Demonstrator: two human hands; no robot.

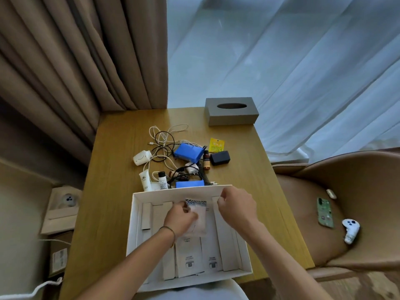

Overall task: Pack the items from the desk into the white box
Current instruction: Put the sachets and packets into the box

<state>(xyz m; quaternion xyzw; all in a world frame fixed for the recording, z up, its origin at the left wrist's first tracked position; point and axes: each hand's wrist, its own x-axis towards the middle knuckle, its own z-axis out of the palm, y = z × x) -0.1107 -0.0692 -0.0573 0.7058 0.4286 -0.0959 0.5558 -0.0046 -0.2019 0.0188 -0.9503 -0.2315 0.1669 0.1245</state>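
Note:
The open white box [135,215] sits at the desk's near edge, lined with white card dividers and leaflets. Inside it, my left hand [180,218] grips a pale translucent pouch [198,221] with a black-and-white patterned top. My right hand [236,210] is curled by the box's far wall; what its fingers pinch is hidden. Beyond the box lie a blue block [187,152], a second blue block [189,184], a white tube [145,180], a small white bottle [162,180], a brown bottle [206,159], a black case [220,158], a yellow sachet [216,145], a white charger [141,157] and tangled cables [164,135].
A grey tissue box [231,111] stands at the desk's far right corner. Curtains hang behind the desk. To the right, a tan chair [346,174] holds a green phone [324,212] and a white controller [350,230]. Cardboard boxes [61,210] sit on the floor at left.

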